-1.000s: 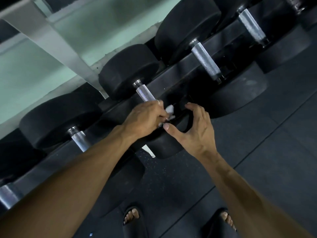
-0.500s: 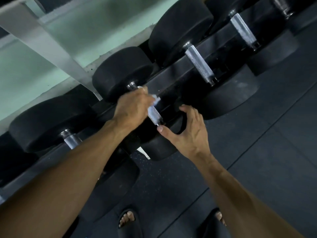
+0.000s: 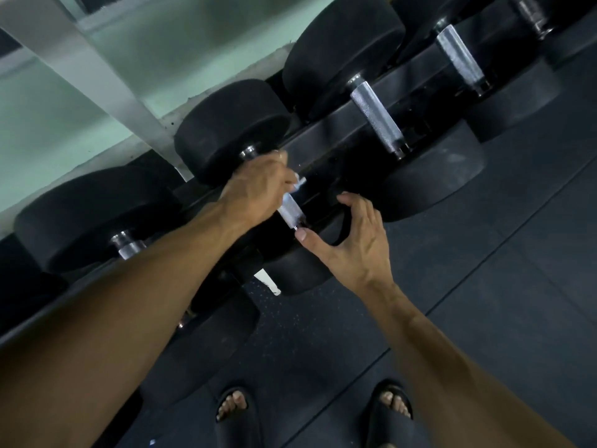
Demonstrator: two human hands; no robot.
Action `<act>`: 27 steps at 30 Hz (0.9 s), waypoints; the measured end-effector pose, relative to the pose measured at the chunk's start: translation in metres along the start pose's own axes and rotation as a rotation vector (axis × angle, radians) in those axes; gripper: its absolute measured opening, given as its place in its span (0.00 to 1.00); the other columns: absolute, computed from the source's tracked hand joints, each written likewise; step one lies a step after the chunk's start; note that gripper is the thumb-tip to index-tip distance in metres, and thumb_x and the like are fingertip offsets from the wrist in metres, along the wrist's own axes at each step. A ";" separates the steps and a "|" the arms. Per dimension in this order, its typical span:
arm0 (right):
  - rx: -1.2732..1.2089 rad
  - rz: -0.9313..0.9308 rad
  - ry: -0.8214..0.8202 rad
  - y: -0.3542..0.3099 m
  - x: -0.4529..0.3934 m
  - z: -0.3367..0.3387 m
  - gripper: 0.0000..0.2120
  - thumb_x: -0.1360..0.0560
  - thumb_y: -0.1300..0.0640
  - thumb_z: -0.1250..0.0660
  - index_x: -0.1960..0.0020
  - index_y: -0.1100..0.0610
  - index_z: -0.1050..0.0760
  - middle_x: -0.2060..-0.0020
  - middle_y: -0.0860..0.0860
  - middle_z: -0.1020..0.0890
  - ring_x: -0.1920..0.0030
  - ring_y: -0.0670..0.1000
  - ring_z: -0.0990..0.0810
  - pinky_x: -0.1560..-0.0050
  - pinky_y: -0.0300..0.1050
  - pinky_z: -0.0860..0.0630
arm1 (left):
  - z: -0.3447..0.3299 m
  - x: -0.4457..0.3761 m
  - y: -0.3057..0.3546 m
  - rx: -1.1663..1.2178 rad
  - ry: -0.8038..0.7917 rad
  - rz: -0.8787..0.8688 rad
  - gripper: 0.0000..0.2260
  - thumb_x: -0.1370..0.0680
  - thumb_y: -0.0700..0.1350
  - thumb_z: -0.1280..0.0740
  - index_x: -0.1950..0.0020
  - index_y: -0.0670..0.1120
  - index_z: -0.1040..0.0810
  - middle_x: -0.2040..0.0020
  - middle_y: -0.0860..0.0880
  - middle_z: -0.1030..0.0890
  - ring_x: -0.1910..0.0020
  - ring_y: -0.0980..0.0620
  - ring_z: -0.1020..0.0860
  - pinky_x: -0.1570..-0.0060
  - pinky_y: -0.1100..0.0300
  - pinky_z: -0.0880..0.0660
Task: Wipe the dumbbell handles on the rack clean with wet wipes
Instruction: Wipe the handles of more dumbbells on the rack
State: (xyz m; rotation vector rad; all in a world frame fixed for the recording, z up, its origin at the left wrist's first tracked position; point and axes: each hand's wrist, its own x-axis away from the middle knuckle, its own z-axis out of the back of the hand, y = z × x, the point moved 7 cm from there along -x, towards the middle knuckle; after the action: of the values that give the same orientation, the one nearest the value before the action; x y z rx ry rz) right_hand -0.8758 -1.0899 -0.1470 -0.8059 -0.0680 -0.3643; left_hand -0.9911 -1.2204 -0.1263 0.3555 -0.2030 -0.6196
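Observation:
Black rubber dumbbells lie in a row on a dark rack [image 3: 326,127]. My left hand [image 3: 258,189] wraps round the upper part of the middle dumbbell's silver handle [image 3: 290,213], with a white wet wipe [image 3: 298,184] sticking out from under its fingers. The handle's lower end shows bare below the hand. My right hand [image 3: 355,244] curls over the near black weight head [image 3: 300,273] of the same dumbbell, thumb tip just below the handle's lower end.
Neighbouring dumbbells show silver handles to the right [image 3: 376,119], far right [image 3: 460,59] and left [image 3: 129,245]. A grey metal beam [image 3: 97,76] slants in front of the pale green wall. Dark rubber floor lies below, with my sandalled feet [image 3: 234,412] near the bottom edge.
My left hand has slid with the wipe from the handle's lower end up toward the far weight head, uncovering the lower handle. My right hand has stayed on the near head.

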 end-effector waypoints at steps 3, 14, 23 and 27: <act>0.002 0.008 -0.041 -0.002 0.001 0.002 0.51 0.41 0.21 0.39 0.28 0.52 0.35 0.32 0.45 0.30 0.31 0.49 0.33 0.31 0.55 0.31 | -0.016 0.021 0.034 0.052 -0.151 -0.123 0.08 0.23 0.37 0.34 0.60 0.39 0.20 0.59 0.48 0.30 0.60 0.46 0.26 0.61 0.53 0.31; 0.007 0.300 -0.309 -0.047 0.015 0.018 0.35 0.27 0.49 0.28 0.23 0.50 0.37 0.25 0.50 0.36 0.27 0.52 0.36 0.27 0.53 0.34 | 0.005 0.128 0.004 0.682 0.203 0.495 0.06 0.25 0.39 0.27 0.52 0.50 0.16 0.56 0.53 0.19 0.57 0.58 0.19 0.54 0.63 0.24; -0.278 0.645 -0.462 -0.128 0.088 -0.014 0.14 0.25 0.62 0.27 0.40 0.58 0.18 0.49 0.51 0.16 0.51 0.44 0.17 0.49 0.37 0.20 | 0.036 0.231 0.028 1.257 0.619 0.924 0.04 0.24 0.32 0.31 0.53 0.39 0.18 0.61 0.45 0.15 0.60 0.51 0.16 0.59 0.60 0.19; -0.345 0.536 -0.478 -0.134 0.106 -0.039 0.14 0.26 0.66 0.27 0.41 0.59 0.18 0.49 0.50 0.16 0.50 0.42 0.17 0.49 0.31 0.22 | 0.026 0.264 0.019 1.567 0.690 0.995 0.04 0.23 0.34 0.32 0.51 0.40 0.18 0.56 0.43 0.15 0.54 0.47 0.15 0.55 0.57 0.18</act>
State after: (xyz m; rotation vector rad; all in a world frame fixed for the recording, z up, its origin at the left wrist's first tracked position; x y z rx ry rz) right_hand -0.8254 -1.2336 -0.0608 -1.1999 -0.2339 0.3388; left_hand -0.7784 -1.3706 -0.0745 1.7934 -0.1326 0.8074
